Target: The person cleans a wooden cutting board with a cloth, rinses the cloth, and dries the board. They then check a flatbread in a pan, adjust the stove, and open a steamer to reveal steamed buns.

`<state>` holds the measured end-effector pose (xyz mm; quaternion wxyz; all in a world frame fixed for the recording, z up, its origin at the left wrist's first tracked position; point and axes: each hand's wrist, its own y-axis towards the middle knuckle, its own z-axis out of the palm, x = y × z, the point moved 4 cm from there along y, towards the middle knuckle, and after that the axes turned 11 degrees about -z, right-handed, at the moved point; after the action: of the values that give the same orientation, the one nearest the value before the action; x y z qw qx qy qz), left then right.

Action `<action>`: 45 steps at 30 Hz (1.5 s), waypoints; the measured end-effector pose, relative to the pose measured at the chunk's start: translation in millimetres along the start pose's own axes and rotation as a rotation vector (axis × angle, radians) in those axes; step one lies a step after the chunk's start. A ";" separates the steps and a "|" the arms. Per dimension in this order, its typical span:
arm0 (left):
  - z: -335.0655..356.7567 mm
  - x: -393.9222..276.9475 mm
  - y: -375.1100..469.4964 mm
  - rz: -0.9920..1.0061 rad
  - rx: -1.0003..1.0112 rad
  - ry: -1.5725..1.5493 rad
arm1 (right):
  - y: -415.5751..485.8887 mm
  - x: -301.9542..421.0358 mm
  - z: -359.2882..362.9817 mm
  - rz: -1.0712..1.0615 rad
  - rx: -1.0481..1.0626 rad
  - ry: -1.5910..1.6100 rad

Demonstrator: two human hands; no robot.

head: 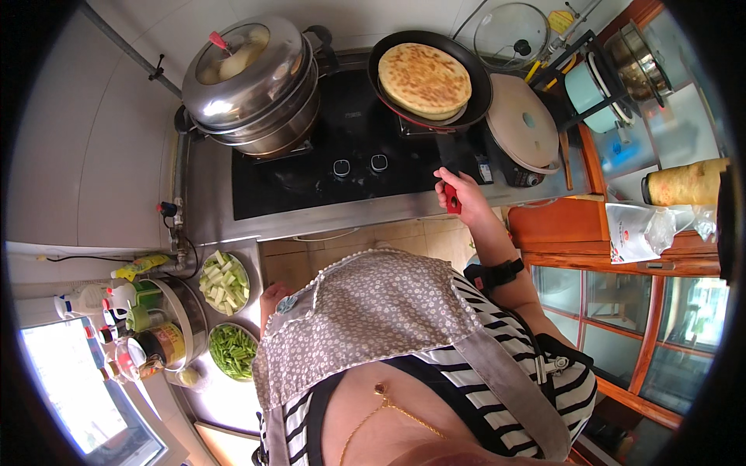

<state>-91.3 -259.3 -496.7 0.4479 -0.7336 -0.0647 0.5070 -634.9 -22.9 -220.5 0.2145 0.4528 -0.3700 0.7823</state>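
My right hand point(459, 193) is closed around the red end of the handle point(452, 200) of a black frying pan point(479, 87). The pan sits over the right burner of a black glass gas hob point(291, 189). Inside it lies a round, thick flatbread point(425, 78), browned in patches on top. My left hand point(276, 296) hangs low beside my apron point(373, 303), partly hidden by it. Its fingers are blurred, and I cannot see anything held there. Nearest to it are a bowl of cut pale-green vegetable pieces point(224, 284) and a bowl of chopped green beans point(232, 351).
A lidded steel steamer point(262, 76) occupies the left burner. Right of the pan stands an electric cooker point(524, 125) with a beige lid. A glass lid point(512, 36) leans against the back wall. Bottles and jars point(145, 332) crowd the left counter. Wooden cabinets point(559, 233) border the right side.
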 end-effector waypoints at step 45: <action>112.7 -123.0 -79.9 0.037 -0.098 -0.278 | 49.4 -40.2 -106.3 -0.298 0.295 -1.574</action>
<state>-211.8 -213.0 -364.1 0.3891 -0.6783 -0.1373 0.6080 -706.5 27.9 -308.0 -0.0682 0.9381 -0.2415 0.2387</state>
